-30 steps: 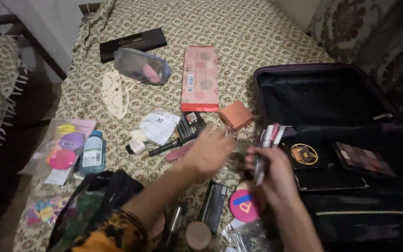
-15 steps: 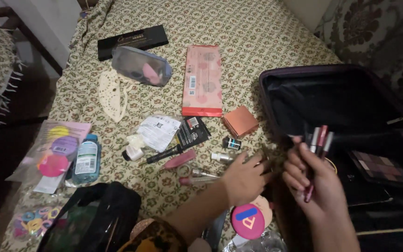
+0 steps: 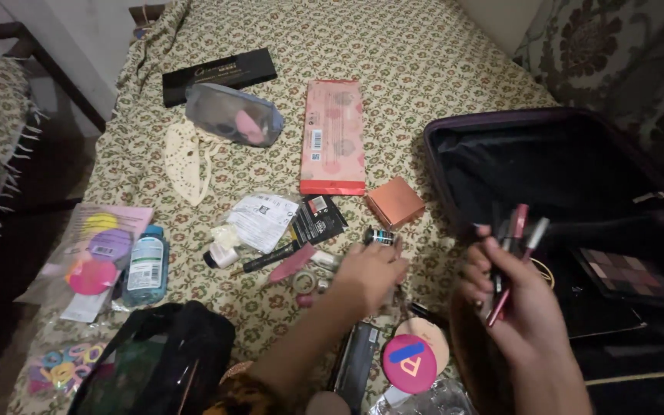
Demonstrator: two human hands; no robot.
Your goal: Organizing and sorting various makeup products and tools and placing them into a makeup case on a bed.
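A single camera, worn on the person's head, looks steeply down and forward across a bed covered in a floral patterned spread [image 3: 424, 46]. It sits close above the work: the left hand [image 3: 366, 277] and right hand [image 3: 512, 296] enter from the bottom edge and fill the lower middle of the frame, forearms cut off by the border. The far end of the bed lies at the top, with a black flat box [image 3: 219, 75] near it (small with distance). An open dark case [image 3: 547, 165] fills the right side, and a strip of floor shows at the left. No second view overlaps this one.
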